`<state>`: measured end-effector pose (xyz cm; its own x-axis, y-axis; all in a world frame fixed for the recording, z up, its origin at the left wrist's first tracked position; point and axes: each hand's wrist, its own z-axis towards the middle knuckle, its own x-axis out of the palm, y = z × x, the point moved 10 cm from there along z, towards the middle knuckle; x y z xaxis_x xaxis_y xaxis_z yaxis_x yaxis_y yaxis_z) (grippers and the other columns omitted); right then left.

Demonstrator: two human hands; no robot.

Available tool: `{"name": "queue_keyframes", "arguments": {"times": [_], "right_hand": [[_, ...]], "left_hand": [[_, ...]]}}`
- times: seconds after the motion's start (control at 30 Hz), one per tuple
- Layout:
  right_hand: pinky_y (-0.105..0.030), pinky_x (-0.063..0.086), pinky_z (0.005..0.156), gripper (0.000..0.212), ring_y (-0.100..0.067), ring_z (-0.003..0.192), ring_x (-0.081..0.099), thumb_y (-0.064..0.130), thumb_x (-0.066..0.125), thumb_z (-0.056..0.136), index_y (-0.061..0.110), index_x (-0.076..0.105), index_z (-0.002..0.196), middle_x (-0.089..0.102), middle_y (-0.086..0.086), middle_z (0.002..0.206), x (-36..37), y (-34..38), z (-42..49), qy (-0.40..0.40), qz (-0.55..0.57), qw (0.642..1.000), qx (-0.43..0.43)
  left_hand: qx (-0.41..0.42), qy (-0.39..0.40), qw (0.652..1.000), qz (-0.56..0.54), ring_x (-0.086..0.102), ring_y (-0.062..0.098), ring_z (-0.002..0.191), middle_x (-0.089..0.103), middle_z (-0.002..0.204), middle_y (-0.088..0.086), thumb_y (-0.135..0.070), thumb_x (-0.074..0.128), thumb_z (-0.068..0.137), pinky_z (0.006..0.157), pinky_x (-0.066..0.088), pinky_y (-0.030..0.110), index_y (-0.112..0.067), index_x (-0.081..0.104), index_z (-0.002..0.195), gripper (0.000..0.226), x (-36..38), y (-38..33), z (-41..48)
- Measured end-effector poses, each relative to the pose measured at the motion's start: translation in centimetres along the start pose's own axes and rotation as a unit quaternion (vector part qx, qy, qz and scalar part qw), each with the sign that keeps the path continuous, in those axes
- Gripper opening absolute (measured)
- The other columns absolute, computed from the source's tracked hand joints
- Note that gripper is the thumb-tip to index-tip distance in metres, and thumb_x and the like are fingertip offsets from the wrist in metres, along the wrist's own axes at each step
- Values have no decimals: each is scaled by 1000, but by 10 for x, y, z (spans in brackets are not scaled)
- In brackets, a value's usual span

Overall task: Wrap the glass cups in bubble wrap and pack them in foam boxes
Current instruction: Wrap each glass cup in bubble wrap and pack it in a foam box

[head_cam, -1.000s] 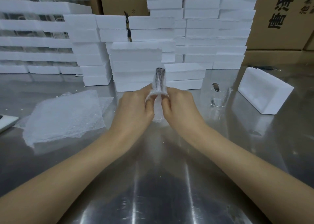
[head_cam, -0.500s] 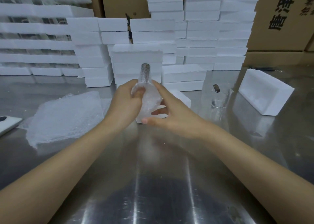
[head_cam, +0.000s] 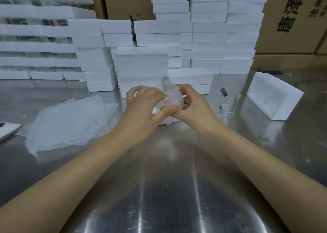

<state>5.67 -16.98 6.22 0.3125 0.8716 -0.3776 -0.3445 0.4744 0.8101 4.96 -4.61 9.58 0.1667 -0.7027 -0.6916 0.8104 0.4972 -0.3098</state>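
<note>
Both hands hold a glass cup wrapped in bubble wrap point(head_cam: 170, 96) above the steel table, in the middle of the view. My left hand point(head_cam: 146, 109) grips its left side with the thumb pressed along the lower edge. My right hand point(head_cam: 192, 107) cups it from the right. The cup lies tilted, its twisted wrap end pointing up and away. A white foam box point(head_cam: 168, 122) sits on the table right under the hands, mostly hidden. A bare glass cup point(head_cam: 227, 102) stands upright to the right.
A pile of bubble wrap sheets point(head_cam: 69, 123) lies at the left. A foam box point(head_cam: 274, 96) stands on its side at the right. Stacks of foam boxes point(head_cam: 141, 64) line the back, with cardboard cartons point(head_cam: 292, 20) behind. A flat white device point(head_cam: 7, 130) pokes in at the left edge.
The wrapped cup has come down from upright to a tilted position. Both hands have closed around it and lowered over the foam box.
</note>
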Motion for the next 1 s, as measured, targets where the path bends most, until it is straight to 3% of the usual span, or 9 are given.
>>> {"name": "queue_keyframes", "arguments": {"times": [0.1, 0.2, 0.3, 0.37, 0.47, 0.67, 0.8, 0.9, 1.0], "right_hand": [[-27, 56, 73, 59, -9, 84, 65, 46, 77, 60, 30, 57, 113, 66, 13, 104, 3, 7, -2, 4, 7, 1000, -6], [-27, 56, 76, 58, -4, 83, 64, 42, 83, 62, 33, 58, 114, 65, 12, 105, 0, 16, -4, 7, -4, 1000, -23], [-33, 53, 87, 71, -8, 94, 62, 32, 88, 63, 29, 55, 126, 60, 9, 115, 0, 21, -3, 29, -22, 999, -33], [-33, 51, 92, 80, -9, 102, 59, 28, 88, 63, 30, 49, 133, 55, 10, 116, 8, 25, -4, 47, -27, 997, -52], [-22, 50, 88, 89, -4, 100, 58, 33, 82, 64, 34, 39, 141, 51, 14, 116, 16, 27, -6, 63, -23, 995, -68], [-21, 48, 66, 36, -10, 68, 60, 34, 54, 95, 29, 50, 130, 53, 3, 120, -14, 12, 7, -29, 204, 978, 32], [-21, 47, 53, 36, -16, 59, 58, 44, 54, 89, 16, 55, 112, 61, -3, 93, 21, -1, -2, 102, 345, 920, 157], [-18, 44, 45, 13, -13, 54, 58, 24, 56, 95, 12, 54, 98, 62, 0, 69, 33, 2, -8, 120, 397, 894, 169], [-18, 51, 52, 9, -17, 63, 67, 17, 55, 96, 8, 56, 93, 68, -3, 76, 22, -5, -5, 74, 413, 891, 175]], "left_hand": [[-3, 43, 999, -12, 52, 3, 88, 58, 83, -13, -45, 32, 95, 113, 7, 31, -38, 48, 85, 21, 7, 2, -1], [-14, 68, 996, -59, 54, 4, 77, 54, 70, -2, -35, 31, 102, 117, 7, 30, -24, 51, 79, 33, 10, 6, -2], [-58, 84, 983, -153, 53, -15, 85, 57, 84, 5, -24, 31, 105, 110, 6, 7, 4, 58, 99, 40, 12, 15, -5], [-71, 68, 968, -231, 53, -16, 94, 63, 91, -4, -28, 34, 105, 111, 19, 16, 0, 60, 107, 39, 6, 15, -5], [-82, 47, 952, -290, 65, 10, 96, 72, 97, -6, -41, 50, 94, 92, 47, 28, -10, 65, 105, 36, -3, 15, 0], [-135, -64, 904, -402, 62, 1, 69, 68, 71, -13, -40, 49, 93, 69, 45, 11, -20, 68, 79, 30, -24, 41, 10], [-118, -64, 906, -401, 47, 5, 57, 50, 57, -16, -37, 44, 96, 59, 38, 19, -30, 56, 54, 44, -19, 37, 9], [-130, -43, 892, -430, 51, 11, 66, 54, 67, -7, -44, 42, 94, 66, 41, 25, -27, 60, 65, 38, -11, 40, 7], [-151, -52, 906, -393, 63, 12, 95, 65, 102, 4, -54, 32, 96, 87, 49, 29, -12, 62, 102, 52, -7, 50, 6]]}}
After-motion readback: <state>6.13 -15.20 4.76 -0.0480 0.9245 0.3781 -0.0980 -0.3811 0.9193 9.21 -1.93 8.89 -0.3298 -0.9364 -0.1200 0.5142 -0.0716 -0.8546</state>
